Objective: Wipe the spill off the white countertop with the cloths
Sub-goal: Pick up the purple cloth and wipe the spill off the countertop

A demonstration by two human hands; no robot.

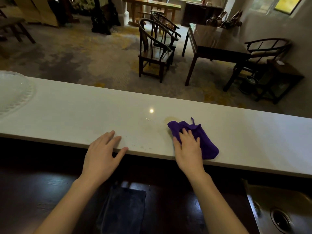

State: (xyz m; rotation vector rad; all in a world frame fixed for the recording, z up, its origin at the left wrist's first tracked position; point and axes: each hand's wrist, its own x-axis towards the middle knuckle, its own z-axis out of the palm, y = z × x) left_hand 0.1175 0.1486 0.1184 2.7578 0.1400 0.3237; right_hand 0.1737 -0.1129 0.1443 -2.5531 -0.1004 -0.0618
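Observation:
A long white countertop [67, 112] runs across the view. A purple cloth [206, 142] lies on it right of centre, and my right hand [188, 149] presses flat on the cloth's left part. A faint yellowish spill [170, 119] shows just beyond the cloth's far left corner, with paler smears [148, 129] to its left. My left hand [103, 151] rests open on the counter's near edge, fingers spread, holding nothing. A dark blue cloth [121, 210] lies on the lower dark surface between my forearms.
A clear glass plate [11, 92] sits at the counter's far left. A metal sink [280, 215] with a drain is at the lower right. Beyond the counter stand wooden chairs [155, 53] and a dark table [212, 43] on a patterned floor.

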